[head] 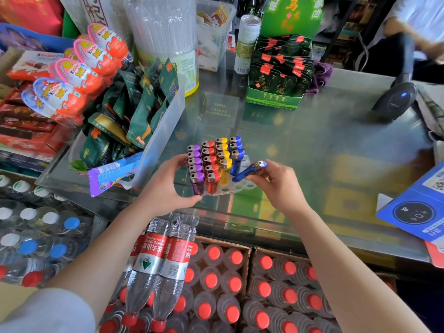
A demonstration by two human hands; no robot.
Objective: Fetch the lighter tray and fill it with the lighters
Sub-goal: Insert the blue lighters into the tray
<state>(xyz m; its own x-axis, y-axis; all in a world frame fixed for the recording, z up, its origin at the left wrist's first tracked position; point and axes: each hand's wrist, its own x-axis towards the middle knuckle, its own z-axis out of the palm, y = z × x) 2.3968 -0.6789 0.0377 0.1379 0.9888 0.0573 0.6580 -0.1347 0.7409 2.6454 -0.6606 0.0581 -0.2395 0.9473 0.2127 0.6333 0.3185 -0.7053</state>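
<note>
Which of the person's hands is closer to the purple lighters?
Left. The left hand touches the purple lighters at the tray's side; the right hand is across the tray, holding a blue lighter.

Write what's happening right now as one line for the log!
left hand: steadies lighter tray | right hand: grip on blue lighter, tilted above empty holes | tray: partly filled

We stand in a small shop: snack packets, chocolate eggs, bottled water crates crowd a glass table.
</note>
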